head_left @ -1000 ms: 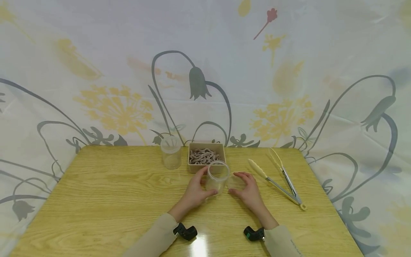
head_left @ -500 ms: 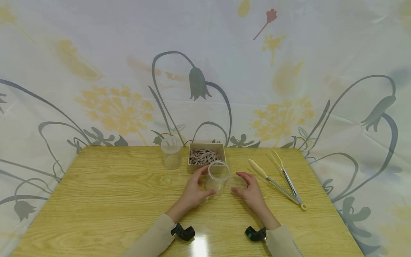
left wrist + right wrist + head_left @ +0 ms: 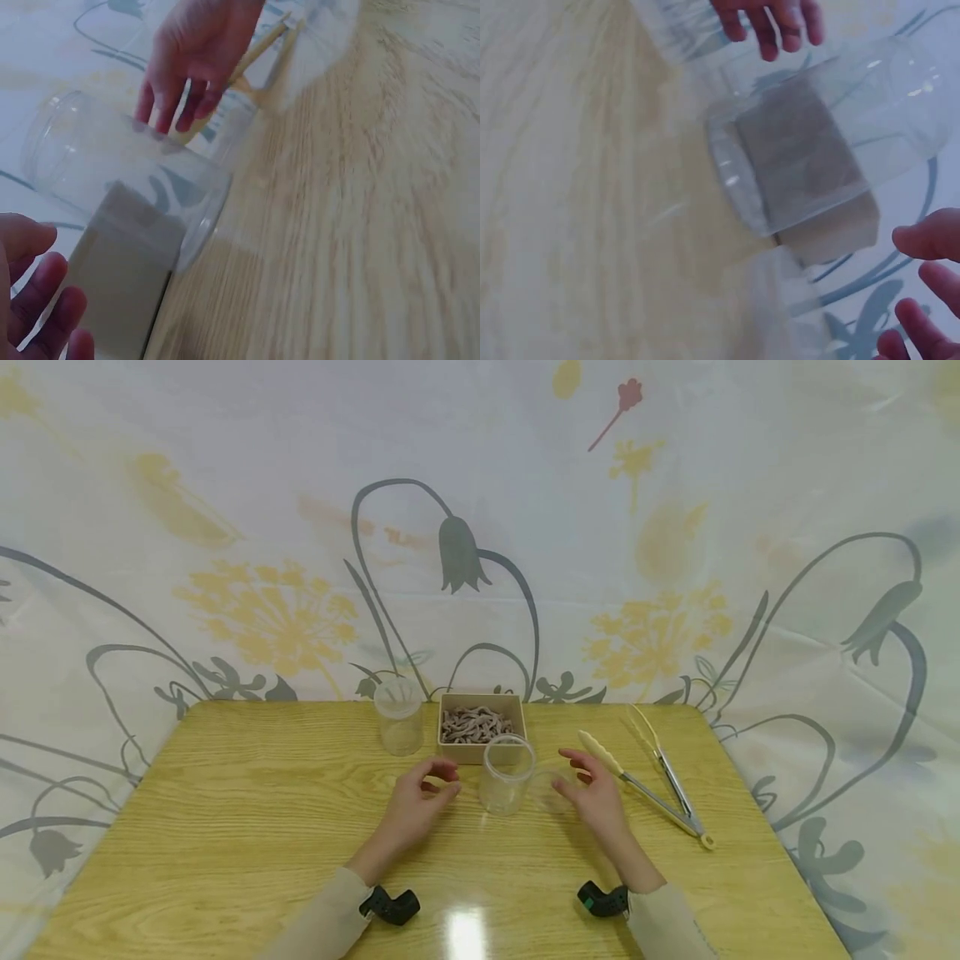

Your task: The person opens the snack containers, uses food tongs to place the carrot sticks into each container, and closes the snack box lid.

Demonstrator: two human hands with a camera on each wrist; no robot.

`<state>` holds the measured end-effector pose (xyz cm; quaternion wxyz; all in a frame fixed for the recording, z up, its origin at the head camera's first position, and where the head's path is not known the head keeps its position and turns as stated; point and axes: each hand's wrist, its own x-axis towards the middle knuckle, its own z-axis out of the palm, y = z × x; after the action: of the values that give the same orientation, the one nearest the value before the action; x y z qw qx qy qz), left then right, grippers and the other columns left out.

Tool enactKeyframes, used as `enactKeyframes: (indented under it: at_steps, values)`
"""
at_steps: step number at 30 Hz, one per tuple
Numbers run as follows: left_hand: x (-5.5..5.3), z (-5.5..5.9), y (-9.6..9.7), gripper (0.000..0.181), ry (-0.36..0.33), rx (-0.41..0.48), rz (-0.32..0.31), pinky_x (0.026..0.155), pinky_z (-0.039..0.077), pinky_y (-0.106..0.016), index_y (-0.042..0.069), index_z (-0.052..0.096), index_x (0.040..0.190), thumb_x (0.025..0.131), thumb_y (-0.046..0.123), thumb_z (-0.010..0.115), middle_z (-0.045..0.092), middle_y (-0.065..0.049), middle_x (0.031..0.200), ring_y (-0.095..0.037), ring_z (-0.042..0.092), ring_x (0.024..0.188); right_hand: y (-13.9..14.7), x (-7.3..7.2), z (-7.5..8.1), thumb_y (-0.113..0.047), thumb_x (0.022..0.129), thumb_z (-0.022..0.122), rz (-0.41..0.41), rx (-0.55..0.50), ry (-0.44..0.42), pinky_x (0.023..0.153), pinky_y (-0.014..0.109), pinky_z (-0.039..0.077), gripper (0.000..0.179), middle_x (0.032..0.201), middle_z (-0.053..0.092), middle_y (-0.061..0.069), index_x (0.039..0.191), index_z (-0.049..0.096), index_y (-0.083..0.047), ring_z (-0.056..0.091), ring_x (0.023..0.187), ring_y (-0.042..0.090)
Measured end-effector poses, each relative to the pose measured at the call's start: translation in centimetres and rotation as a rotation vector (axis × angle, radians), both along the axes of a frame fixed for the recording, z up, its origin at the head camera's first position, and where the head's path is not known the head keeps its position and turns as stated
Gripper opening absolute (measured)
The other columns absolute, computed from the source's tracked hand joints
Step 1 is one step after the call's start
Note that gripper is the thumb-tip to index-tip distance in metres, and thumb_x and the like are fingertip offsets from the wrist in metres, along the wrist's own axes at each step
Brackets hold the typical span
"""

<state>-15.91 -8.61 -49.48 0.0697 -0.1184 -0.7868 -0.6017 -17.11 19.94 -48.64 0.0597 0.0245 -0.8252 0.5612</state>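
An uncovered clear plastic jar [image 3: 504, 789] stands upright on the table in front of the beige box [image 3: 480, 753]. To its left, my left hand [image 3: 420, 797] is apart from it, fingers loosely bent with nothing in them. My right hand [image 3: 596, 789] hovers on the other side, likewise holding nothing. Between jar and right hand lies a clear round lid [image 3: 550, 792], its edge also visible as a translucent disc [image 3: 244, 124] in the left wrist view. Both wrist views show the jar wall [image 3: 847, 127] with fingers on either side and none touching it.
Brownish-grey strips [image 3: 477, 725] fill the box. A second clear jar [image 3: 401, 727], with a whitish lid on, stands left of the box. Spread tongs [image 3: 675, 806] with cream tips lie at the right. A patterned cloth [image 3: 480, 527] hangs behind the table.
My left hand has let go of the jar and moved left. The right hand has drawn away from the lid, slightly rightward. Jar and lid stay where they were.
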Motion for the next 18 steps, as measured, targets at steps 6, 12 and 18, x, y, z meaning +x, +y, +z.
enactKeyframes:
  at_steps: [6,12,18]
  values:
    - [1.5,3.5,-1.7,0.012,0.073,-0.006,0.092,0.073,0.053,-0.031,-0.001,0.066,0.103,0.092,-0.004,0.067,0.067,-0.013,0.095,-0.022,0.063,0.089,-0.5,0.2,2.5,-0.002,0.090,0.070,0.030,-0.030,0.036,0.102,0.052,0.041,0.040,0.132,0.057,0.019,0.129,0.061,0.002,0.048,0.121,0.041]
    - [1.0,4.5,-4.1,0.013,0.158,0.020,0.225,0.069,0.050,-0.023,-0.008,0.064,0.102,0.089,-0.007,0.069,0.066,-0.019,0.092,-0.017,0.061,0.085,-1.1,0.3,5.0,-0.001,0.092,0.069,0.066,-0.074,0.099,0.100,0.046,0.043,0.036,0.128,0.058,0.020,0.128,0.061,0.003,0.051,0.117,0.038]
    - [-1.9,2.5,-6.2,0.036,0.131,0.072,0.349,0.081,0.047,-0.039,-0.007,0.058,0.118,0.087,-0.002,0.075,0.060,-0.024,0.111,-0.033,0.055,0.103,-2.3,-0.2,7.2,-0.001,0.092,0.069,0.104,-0.104,0.162,0.094,0.032,0.046,0.034,0.123,0.061,0.018,0.126,0.062,0.003,0.053,0.112,0.036]
